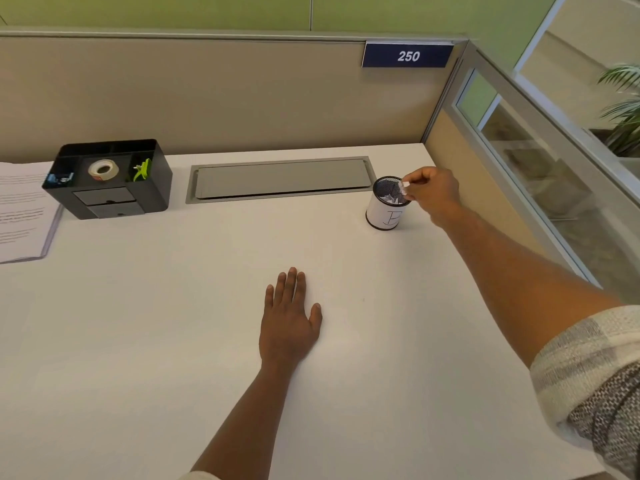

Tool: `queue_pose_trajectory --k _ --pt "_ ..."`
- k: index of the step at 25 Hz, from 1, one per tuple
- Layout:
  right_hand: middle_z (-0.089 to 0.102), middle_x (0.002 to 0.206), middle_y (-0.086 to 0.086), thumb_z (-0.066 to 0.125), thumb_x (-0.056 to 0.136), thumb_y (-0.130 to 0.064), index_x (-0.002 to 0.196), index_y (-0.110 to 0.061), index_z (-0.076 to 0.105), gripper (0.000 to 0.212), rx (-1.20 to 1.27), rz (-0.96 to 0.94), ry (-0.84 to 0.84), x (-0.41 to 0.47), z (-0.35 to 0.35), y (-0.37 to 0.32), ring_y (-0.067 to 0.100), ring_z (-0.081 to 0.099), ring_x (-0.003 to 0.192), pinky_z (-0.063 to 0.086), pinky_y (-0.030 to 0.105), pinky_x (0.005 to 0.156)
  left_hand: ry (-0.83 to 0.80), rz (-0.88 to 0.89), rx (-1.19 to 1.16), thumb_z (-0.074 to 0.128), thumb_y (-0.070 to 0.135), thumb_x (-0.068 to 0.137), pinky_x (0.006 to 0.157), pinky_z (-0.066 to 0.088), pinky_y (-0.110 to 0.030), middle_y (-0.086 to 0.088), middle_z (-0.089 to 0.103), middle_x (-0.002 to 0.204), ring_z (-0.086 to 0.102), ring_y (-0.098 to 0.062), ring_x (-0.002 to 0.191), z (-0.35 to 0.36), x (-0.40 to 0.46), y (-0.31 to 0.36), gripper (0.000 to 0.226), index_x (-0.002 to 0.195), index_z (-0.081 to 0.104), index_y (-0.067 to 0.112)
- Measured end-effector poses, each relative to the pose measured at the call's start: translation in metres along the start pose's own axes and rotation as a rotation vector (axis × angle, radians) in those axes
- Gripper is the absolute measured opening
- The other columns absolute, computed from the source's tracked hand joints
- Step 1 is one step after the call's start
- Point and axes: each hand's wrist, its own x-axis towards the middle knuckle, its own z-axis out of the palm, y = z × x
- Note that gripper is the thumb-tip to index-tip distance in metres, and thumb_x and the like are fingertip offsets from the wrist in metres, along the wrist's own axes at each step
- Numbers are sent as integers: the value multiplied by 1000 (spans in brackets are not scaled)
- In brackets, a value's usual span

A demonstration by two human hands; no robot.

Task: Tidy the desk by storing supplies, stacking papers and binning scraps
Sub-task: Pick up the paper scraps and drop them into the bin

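My right hand [433, 194] is stretched out to the far right of the white desk [173, 341] and pinches a small white paper scrap [405, 184] over the mouth of a black mesh cup [386, 211] wrapped in a white label. Crumpled white scraps [393, 199] lie inside the cup. My left hand [289, 320] rests flat on the desk, fingers straight, holding nothing. At the back left a black organiser [114, 199] holds a tape roll [103, 170], blue clips [57, 179] and a green clip [142, 170]. A stack of printed papers [20, 216] lies at the left edge.
A grey cable-tray lid [280, 179] is set into the desk at the back. Beige partition walls [207, 98] close off the back and right side, with a blue "250" sign [408, 56]. A glass panel [540, 174] and a plant [623, 109] lie beyond on the right.
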Motion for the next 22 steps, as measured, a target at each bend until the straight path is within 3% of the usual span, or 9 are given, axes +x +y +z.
queue_pose_trajectory --k 3,6,9,14,19,22 --pt "72 76 1 69 77 6 77 -14 74 20 -70 -46 21 16 5 -8 5 62 58 54 16 59 -3 -3 5 33 45 100 127 5 -40 0 7 168 3 -16 155 0 0 0 69 160 17 15" --pt "74 92 4 59 81 5 90 -11 77 25 -178 -71 78 26 13 -8 10 63 78 57 27 82 -13 -6 5 33 45 100 127 6 -40 0 6 168 2 -15 155 0 1 1 69 160 16 16" --pt "75 99 6 55 83 5 96 -10 76 29 -241 -101 97 29 17 -7 11 62 84 53 29 93 -4 -6 -5 34 45 100 127 6 -41 0 8 168 3 -16 155 -1 1 1 68 159 18 15" --pt "73 85 4 49 80 6 89 -11 74 31 -134 -125 90 16 16 -11 15 65 73 57 31 84 -7 -11 -5 34 45 99 127 6 -40 0 9 168 3 -15 155 0 1 0 69 159 18 16" --pt "70 97 8 50 84 3 91 -9 71 26 -304 -501 -1 -46 35 10 24 63 92 47 31 85 -10 -7 8 30 47 99 127 4 -39 0 7 168 2 -15 155 -1 2 1 69 160 16 16" --pt "70 101 9 52 89 2 99 -9 72 24 -383 -490 -102 -75 50 47 28 65 96 49 36 87 -14 -5 16 31 46 99 127 5 -39 0 7 168 2 -15 155 -2 1 1 69 160 16 16"
